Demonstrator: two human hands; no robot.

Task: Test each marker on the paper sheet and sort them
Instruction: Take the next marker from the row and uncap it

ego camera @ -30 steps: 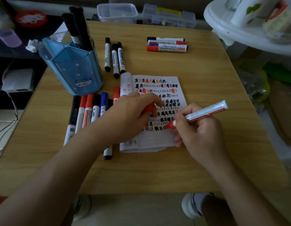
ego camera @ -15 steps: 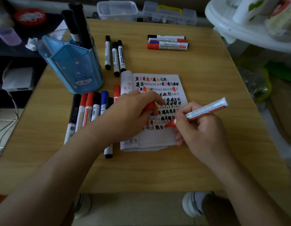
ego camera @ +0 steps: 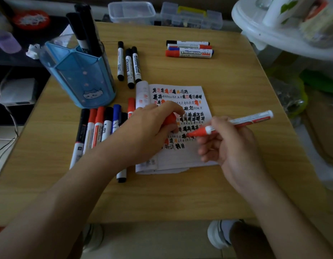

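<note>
Head view: the right hand [ego camera: 234, 146] pinches a white-barrelled red whiteboard marker [ego camera: 242, 121], uncapped, with its tip low over the scribble-covered white paper sheet [ego camera: 180, 159]; I cannot tell whether it touches. The left hand [ego camera: 148, 131] curls round the red plastic cap [ego camera: 169, 119] and rests on the sheet. Likely risks: the wet tip could brush the left fingers just beside it, or the sheet could slide if that hand lifts.
</note>
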